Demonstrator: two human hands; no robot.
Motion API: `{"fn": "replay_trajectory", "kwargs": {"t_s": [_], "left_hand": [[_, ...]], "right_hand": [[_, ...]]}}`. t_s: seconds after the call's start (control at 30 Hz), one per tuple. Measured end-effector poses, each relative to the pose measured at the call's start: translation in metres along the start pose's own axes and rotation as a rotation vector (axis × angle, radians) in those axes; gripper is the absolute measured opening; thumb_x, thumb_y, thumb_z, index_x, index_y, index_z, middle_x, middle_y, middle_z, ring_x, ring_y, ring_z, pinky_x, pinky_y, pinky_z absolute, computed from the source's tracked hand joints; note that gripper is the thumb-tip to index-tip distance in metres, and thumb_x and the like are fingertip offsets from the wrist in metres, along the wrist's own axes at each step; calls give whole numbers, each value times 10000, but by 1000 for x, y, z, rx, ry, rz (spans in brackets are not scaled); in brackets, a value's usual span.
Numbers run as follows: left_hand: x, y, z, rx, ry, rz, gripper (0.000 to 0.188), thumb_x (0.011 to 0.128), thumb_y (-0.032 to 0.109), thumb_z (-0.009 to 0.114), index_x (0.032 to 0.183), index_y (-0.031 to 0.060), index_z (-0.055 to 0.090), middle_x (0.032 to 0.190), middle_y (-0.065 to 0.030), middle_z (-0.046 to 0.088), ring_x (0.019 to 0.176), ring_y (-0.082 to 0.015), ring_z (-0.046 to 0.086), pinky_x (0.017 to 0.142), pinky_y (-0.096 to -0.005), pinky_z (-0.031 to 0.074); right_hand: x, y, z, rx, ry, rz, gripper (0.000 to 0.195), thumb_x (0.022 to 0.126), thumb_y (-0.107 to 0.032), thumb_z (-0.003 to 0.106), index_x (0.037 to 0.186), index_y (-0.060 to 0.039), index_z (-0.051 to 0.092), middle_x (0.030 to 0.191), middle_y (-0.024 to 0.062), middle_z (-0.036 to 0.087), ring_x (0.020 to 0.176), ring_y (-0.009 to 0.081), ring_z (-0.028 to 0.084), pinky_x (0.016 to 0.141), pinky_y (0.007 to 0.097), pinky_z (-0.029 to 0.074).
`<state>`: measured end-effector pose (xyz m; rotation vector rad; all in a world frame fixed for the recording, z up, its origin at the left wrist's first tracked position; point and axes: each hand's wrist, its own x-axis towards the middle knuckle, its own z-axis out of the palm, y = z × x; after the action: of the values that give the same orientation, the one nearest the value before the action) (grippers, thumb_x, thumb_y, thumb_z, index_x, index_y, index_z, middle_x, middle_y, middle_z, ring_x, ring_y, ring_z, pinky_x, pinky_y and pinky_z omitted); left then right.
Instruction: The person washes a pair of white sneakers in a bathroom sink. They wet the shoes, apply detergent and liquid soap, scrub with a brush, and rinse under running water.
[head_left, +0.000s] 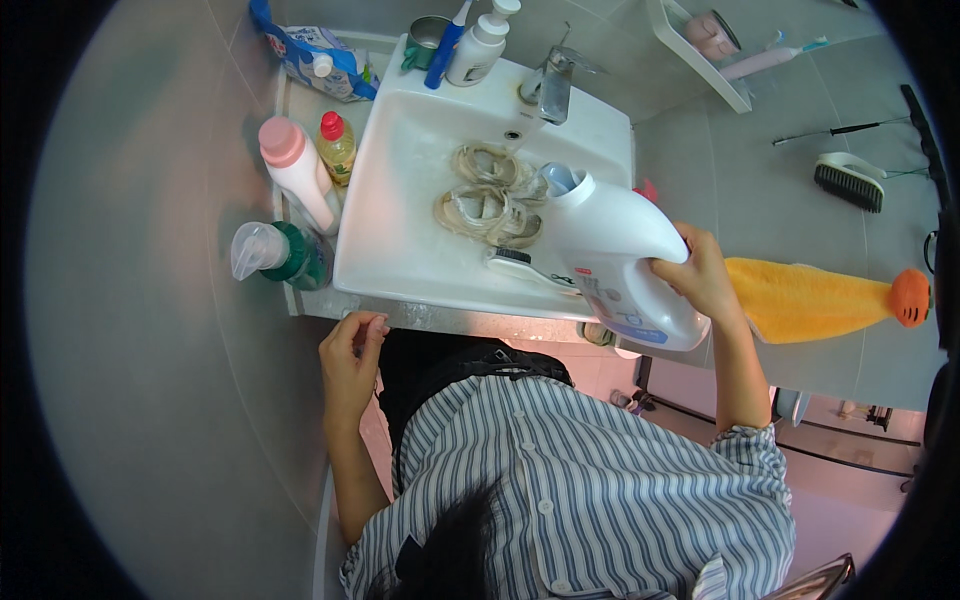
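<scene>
My right hand grips the handle of a large white plastic detergent bottle, tilted over the right side of the white sink with its uncapped spout towards the shoes. Two wet, light-coloured shoes lie side by side in the basin. Below them rests a white-handled scrubbing brush with dark bristles, partly hidden by the bottle. My left hand is near the front left edge of the counter, thumb close to the fingers; whether it holds something small cannot be told.
A pink-capped bottle, a red-capped bottle and a green pump bottle stand left of the sink. The metal faucet rises at the back beside a white pump bottle. A yellow towel hangs at right.
</scene>
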<state>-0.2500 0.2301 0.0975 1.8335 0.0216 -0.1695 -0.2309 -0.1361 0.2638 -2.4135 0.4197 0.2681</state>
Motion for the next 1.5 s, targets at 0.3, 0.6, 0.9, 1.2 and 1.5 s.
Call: {"fn": "replay_trajectory", "kwargs": {"t_s": [0.3, 0.6, 0.9, 1.2, 1.5], "left_hand": [[2, 1, -4, 6, -3, -16, 167, 915, 112, 564, 913, -49, 610, 771, -102, 637, 712, -145, 629, 652, -255, 483], [4, 1, -8, 9, 16, -53, 182, 924, 143, 561, 927, -25, 631, 761, -72, 638, 697, -112, 600, 644, -247, 476], [5, -4, -11, -3, 29, -35, 148, 905, 92, 571, 918, -50, 612, 775, -105, 639, 718, -144, 635, 654, -249, 487], [5, -6, -11, 0, 34, -39, 160, 911, 108, 569, 923, -44, 618, 773, -103, 641, 705, -141, 629, 643, -250, 487], [4, -5, -12, -7, 43, -25, 165, 913, 114, 569, 914, -45, 614, 772, -98, 634, 691, -134, 615, 634, -251, 480]], "right_hand": [[10, 13, 0, 261, 112, 10, 182, 728, -65, 626, 880, 24, 584, 629, 0, 521, 475, 46, 432, 418, 200, 334], [34, 5, -8, 214, 78, 22, 191, 731, -63, 622, 886, 43, 585, 631, 13, 532, 484, 54, 460, 428, 214, 360], [44, 6, -8, 127, 54, 33, 194, 718, -65, 635, 866, 56, 601, 614, 37, 551, 461, 63, 466, 411, 223, 351], [47, 7, -11, 88, 47, 57, 218, 709, -84, 638, 866, 63, 599, 598, 47, 543, 450, 72, 465, 406, 230, 350], [49, 3, -13, 71, 30, 45, 230, 701, -91, 634, 862, 67, 592, 598, 50, 541, 451, 77, 466, 407, 234, 350]]}}
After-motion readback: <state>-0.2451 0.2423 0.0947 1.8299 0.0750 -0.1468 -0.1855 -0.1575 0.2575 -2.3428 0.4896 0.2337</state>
